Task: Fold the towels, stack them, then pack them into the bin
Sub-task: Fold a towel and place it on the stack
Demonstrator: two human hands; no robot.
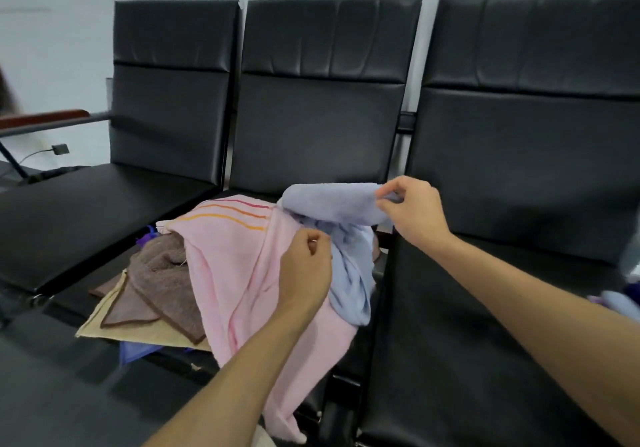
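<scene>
On the middle seat [86, 294], the brown towel [162, 273] lies crumpled over the beige towel [104, 322]. The pink towel [235, 273] drapes across both and hangs off the seat's front edge. Your left hand [304, 266], fingers curled, pinches the blue towel [332, 201] at its hanging part. Your right hand [412, 211] pinches that towel's upper edge, holding it raised above the pile.

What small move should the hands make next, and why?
Probably lift the blue towel clear and spread it flat. The right hand pinches its top corner, the left hand seems to hold its edge, yet it hangs crumpled on the pink towel.
</scene>
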